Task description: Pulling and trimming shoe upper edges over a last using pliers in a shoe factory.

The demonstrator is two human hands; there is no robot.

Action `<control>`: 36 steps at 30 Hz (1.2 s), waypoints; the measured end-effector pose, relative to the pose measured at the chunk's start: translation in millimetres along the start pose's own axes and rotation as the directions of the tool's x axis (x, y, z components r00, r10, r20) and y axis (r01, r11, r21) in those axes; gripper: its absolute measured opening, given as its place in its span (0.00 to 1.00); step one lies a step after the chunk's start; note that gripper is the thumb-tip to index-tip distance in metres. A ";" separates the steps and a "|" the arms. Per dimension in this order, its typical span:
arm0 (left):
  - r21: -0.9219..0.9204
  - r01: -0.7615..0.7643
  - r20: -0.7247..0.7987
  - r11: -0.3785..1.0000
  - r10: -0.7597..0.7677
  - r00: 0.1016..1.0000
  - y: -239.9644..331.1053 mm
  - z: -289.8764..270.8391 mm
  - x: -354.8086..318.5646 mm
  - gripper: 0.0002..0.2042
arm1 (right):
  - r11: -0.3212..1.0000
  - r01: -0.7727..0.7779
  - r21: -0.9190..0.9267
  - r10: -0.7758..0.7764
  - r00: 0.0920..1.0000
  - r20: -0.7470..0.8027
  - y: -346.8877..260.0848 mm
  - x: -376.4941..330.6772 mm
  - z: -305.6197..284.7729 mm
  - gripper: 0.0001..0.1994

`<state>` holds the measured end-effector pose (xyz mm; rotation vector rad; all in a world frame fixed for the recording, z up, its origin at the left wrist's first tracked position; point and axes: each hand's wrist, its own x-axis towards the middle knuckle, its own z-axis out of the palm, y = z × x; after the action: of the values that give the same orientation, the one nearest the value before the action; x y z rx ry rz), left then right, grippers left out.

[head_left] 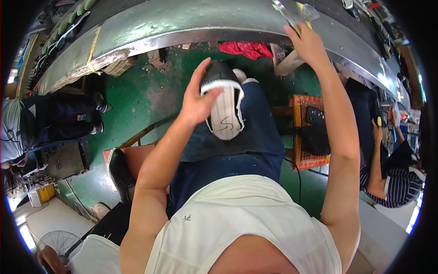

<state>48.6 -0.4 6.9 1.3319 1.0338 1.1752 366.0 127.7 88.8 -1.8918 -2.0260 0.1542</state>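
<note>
My left hand (198, 100) grips a partly made shoe (223, 118) over my lap, thumb on its pale face and fingers along its side. Its far end is black, with a fuzzy white band across it. The rest shows a pale striped surface with a dark pen mark. Out to the right, at the edge of the metal bench, my right hand (310, 43) is closed round a slim, shiny metal hand tool (286, 13). The tool's exact kind is unclear, and my fingers cover its near end. A small clear cup (310, 12) stands on the bench beside that hand.
The metal-edged bench (182, 36) curves across the far side, with a red cloth (246, 49) beneath it. A black shoe (119, 171) rests at my left. On my right, an orange woven seat (299, 102) holds a phone (315, 115). Other people work at both sides.
</note>
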 end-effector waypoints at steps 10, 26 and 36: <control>0.342 -0.586 0.283 0.735 0.514 0.810 -18.7 11.3 -28.4 0.60 | 0.164 -0.931 0.326 -0.070 0.318 0.945 -28.0 -167.6 79.7 0.45; 0.056 0.088 0.223 0.995 -0.098 0.970 -46.6 59.9 -80.0 0.49 | -0.370 -0.889 0.271 0.041 0.275 0.960 -57.0 -242.4 174.0 0.21; -0.288 0.203 -0.087 0.936 -0.237 0.968 -51.8 78.0 -101.1 0.34 | -0.357 -0.879 0.318 0.137 0.287 0.948 -81.3 -269.7 158.8 0.24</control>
<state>111.9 -106.7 -53.5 0.9105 1.0318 1.1899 246.1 -118.7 -83.0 -1.5263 -0.0487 2.0756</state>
